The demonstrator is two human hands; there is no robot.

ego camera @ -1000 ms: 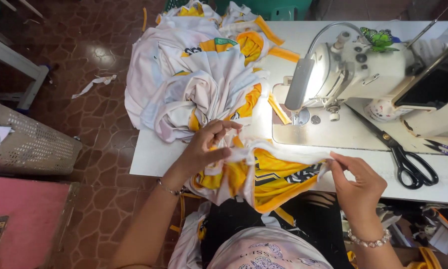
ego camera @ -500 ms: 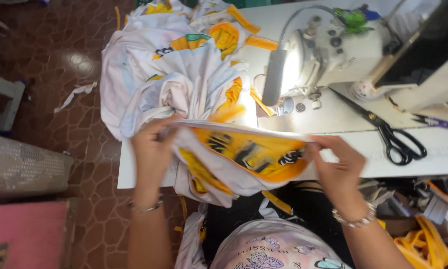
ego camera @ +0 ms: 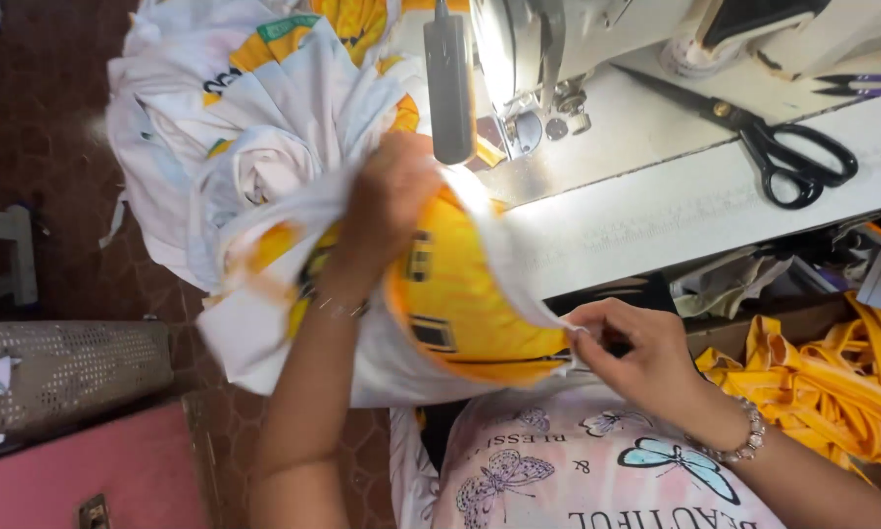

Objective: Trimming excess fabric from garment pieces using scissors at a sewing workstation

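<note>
Both hands pinch the yellow-and-white garment [ego camera: 460, 294]: left hand [ego camera: 387, 201] near the sewing machine [ego camera: 529, 49], right hand [ego camera: 636, 348] below the table edge [ego camera: 695, 225]. The garment stretches diagonally between them, with open room toward the lap.

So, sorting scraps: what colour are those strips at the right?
Yellow-orange strips, clearest in the head view.

A sewing workshop: sewing machine [ego camera: 548, 59], black scissors [ego camera: 774, 147], heaped printed garments [ego camera: 254, 118], yellow trim strips [ego camera: 832, 372].
</note>
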